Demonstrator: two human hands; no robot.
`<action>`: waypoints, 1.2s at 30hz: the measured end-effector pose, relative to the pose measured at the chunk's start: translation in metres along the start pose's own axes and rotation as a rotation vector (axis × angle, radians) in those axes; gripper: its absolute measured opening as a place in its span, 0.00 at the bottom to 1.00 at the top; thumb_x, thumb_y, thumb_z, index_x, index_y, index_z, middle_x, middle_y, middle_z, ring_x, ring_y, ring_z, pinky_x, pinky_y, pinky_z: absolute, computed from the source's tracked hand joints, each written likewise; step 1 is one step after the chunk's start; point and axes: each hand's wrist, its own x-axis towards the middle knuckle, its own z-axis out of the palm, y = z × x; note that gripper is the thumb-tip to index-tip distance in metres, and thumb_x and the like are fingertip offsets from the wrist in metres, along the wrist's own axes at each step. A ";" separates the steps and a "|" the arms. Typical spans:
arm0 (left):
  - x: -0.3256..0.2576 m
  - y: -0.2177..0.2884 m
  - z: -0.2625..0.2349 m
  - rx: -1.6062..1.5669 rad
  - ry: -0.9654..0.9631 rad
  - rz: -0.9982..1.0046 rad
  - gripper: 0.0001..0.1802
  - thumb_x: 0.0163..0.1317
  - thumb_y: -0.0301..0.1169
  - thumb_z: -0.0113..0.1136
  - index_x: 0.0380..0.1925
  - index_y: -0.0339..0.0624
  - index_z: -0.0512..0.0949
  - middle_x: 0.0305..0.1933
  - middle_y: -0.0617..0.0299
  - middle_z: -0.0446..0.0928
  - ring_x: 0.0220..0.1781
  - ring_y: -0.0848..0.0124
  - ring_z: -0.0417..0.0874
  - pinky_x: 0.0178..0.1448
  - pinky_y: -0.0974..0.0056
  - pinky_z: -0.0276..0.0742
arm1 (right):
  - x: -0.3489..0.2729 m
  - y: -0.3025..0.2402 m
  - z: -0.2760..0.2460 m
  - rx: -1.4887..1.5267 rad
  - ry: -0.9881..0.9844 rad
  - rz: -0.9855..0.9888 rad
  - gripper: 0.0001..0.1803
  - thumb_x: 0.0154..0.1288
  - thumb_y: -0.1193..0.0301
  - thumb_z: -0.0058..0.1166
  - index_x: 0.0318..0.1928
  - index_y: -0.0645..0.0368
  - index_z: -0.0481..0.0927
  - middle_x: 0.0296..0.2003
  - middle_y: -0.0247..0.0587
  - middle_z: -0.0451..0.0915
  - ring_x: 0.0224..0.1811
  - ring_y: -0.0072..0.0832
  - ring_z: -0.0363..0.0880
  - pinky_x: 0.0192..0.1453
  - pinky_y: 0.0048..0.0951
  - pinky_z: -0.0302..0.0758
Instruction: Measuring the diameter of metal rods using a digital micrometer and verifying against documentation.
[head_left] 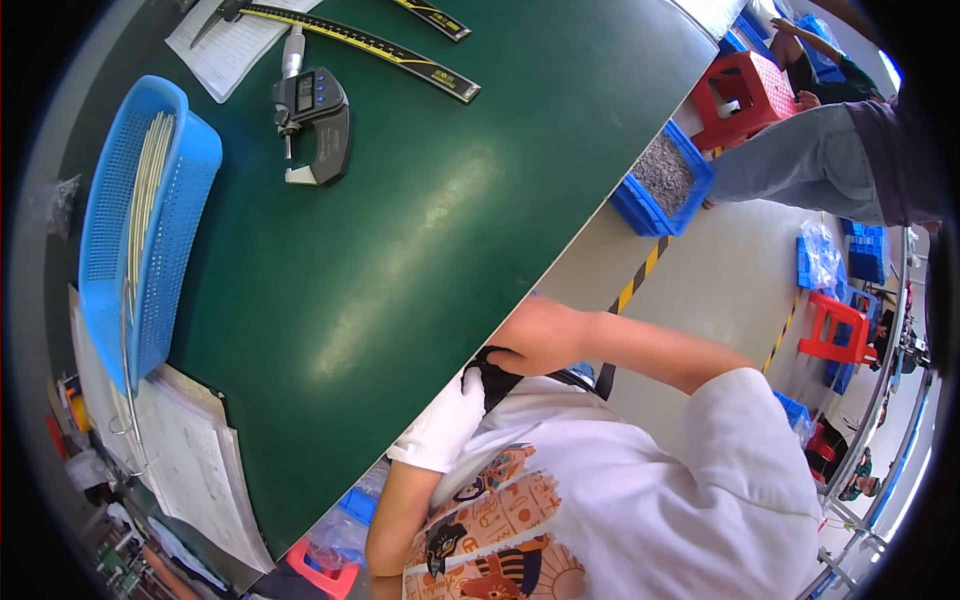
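Note:
Close to my body, at the green table's near edge, my two hands meet around a black, fabric-like item [490, 378]. My left hand [450, 418] wears a white glove, with its thumb and fingers against the item's left side. My bare right hand [540, 338] comes in from the right, its fingers curled onto the top of the same item. What kind of item it is I cannot make out, as both hands cover much of it. Far off on the table lies a digital micrometer [325, 128], touched by neither hand.
The green table [400, 250] bears a blue basket of thin rods [205, 150], papers [205, 470], and a caliper with a black-yellow strip [400, 50]. On the floor stand a blue bin of grey pieces [700, 180] and red stools [745, 100]. A person [820, 165] is at the right.

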 end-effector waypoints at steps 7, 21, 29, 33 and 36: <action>-0.002 0.000 0.000 -0.012 0.069 0.055 0.07 0.51 0.31 0.56 0.27 0.40 0.77 0.28 0.50 0.75 0.32 0.55 0.77 0.40 0.57 0.72 | -0.021 0.010 -0.006 -0.275 0.049 -0.167 0.08 0.51 0.68 0.53 0.23 0.58 0.75 0.23 0.38 0.75 0.34 0.35 0.74 0.40 0.35 0.70; -0.135 -0.100 -0.005 -0.195 -0.024 -0.470 0.24 0.67 0.40 0.32 0.54 0.33 0.63 0.56 0.40 0.65 0.57 0.49 0.66 0.61 0.56 0.59 | 0.000 0.017 -0.010 0.117 0.086 0.316 0.12 0.58 0.67 0.47 0.39 0.60 0.76 0.38 0.51 0.76 0.42 0.45 0.73 0.45 0.39 0.71; -0.093 -0.120 0.055 -0.224 -0.090 -0.186 0.23 0.63 0.36 0.37 0.55 0.33 0.61 0.55 0.41 0.65 0.55 0.49 0.67 0.60 0.57 0.60 | 0.027 0.123 0.113 0.251 -0.077 0.322 0.24 0.65 0.59 0.39 0.54 0.63 0.68 0.55 0.51 0.67 0.55 0.41 0.65 0.61 0.37 0.61; -0.081 -0.131 0.061 -0.096 -0.110 0.075 0.23 0.60 0.34 0.41 0.55 0.34 0.62 0.53 0.41 0.67 0.53 0.49 0.69 0.58 0.57 0.63 | 0.021 0.092 0.091 0.365 0.082 0.426 0.25 0.65 0.58 0.38 0.55 0.64 0.66 0.55 0.51 0.67 0.57 0.40 0.64 0.62 0.35 0.59; -0.103 -0.143 0.050 0.042 -0.059 0.127 0.24 0.58 0.32 0.43 0.54 0.35 0.62 0.51 0.41 0.68 0.52 0.49 0.70 0.56 0.57 0.65 | -0.016 0.064 0.073 0.491 0.085 0.396 0.27 0.65 0.56 0.37 0.55 0.65 0.65 0.55 0.51 0.67 0.58 0.39 0.63 0.63 0.33 0.57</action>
